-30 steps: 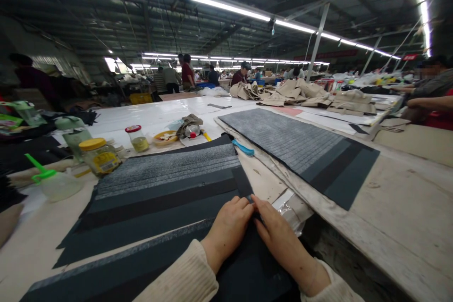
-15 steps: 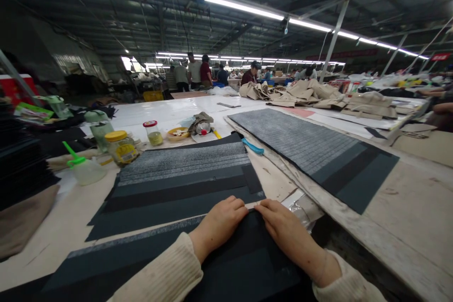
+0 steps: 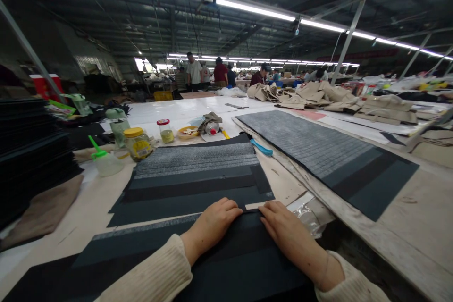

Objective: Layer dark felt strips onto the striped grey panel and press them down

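Note:
Nearest to me lies a dark fabric panel (image 3: 244, 269), its far edge running between my two hands. My left hand (image 3: 214, 224) has its fingers bent over that edge, the fingertips pressed together on it. A short gap to the right, my right hand (image 3: 288, 233) holds the same edge with thumb and fingers closed. The fingertips' undersides are hidden. Just beyond lies a stack of similar dark panels (image 3: 198, 174) with a grey speckled part and a black strip. Under my left forearm another dark panel with a speckled edge (image 3: 145, 227) spreads out.
Glue bottle (image 3: 108, 163), yellow-lidded jar (image 3: 138, 144), red-lidded jar (image 3: 164, 131) and blue-handled tool (image 3: 262, 147) stand or lie beyond. At right is a row of overlapping panels (image 3: 318, 151); at left, a tall dark stack (image 3: 31, 160). A dark gap (image 3: 354, 245) opens near my right forearm.
My view has turned a little left, so the scene sits further right. My hands have moved slightly apart along the panel's edge, both still on it.

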`<state>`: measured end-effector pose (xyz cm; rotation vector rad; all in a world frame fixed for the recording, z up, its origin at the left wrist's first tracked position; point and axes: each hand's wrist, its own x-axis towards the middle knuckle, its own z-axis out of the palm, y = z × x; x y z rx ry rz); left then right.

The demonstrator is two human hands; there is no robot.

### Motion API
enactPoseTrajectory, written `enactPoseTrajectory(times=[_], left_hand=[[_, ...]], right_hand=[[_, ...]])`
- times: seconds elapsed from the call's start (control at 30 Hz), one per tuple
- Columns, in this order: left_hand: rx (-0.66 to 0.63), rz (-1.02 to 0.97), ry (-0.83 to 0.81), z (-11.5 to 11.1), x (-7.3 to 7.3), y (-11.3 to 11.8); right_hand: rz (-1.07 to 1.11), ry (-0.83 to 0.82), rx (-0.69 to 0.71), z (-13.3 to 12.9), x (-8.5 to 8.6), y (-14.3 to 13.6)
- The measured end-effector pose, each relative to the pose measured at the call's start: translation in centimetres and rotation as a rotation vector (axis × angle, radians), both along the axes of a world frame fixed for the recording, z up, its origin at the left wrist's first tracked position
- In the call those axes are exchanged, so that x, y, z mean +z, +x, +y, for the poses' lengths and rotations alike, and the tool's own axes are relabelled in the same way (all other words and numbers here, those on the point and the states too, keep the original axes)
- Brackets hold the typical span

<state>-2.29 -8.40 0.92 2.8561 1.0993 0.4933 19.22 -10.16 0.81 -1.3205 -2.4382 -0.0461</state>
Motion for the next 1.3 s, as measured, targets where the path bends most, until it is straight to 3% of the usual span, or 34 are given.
enactPoseTrajectory(times=[0.27, 0.53, 0.67, 0.8, 0.93, 1.1, 1.3], left_hand=[[-0.038, 0.07, 0.03, -0.1, 0.4, 0.3], [0.028, 0.034, 0.016, -1.0, 0.1, -3.6], [0.016, 0.081, 0.063, -1.3, 0.0, -3.6], [-0.037, 0.152, 0.092, -1.2, 0.3, -3.4], [-0.025, 0.134, 0.065, -1.4, 0.6, -5.3], [0.055, 0.067, 0.043, -2.5, 0.2, -8.0], [0.024, 0.105, 0.073, -2.6, 0.0, -7.9]], right_hand=[[-0.029, -0.007, 0.082, 0.2, -0.6, -2.9], [-0.006, -0.039, 0.084, 0.2, 0.0, -3.1], [0.013, -0.037, 0.104, -0.1, -0.1, -5.2], [-0.073, 0.075, 0.137, -0.3, -0.5, -6.6], [-0.115, 0.157, 0.169, -0.1, -0.6, -6.4], [-0.085, 0.097, 0.192, -0.1, 0.1, -7.3], [-0.084, 0.087, 0.246, -0.9, 0.1, -10.6]])
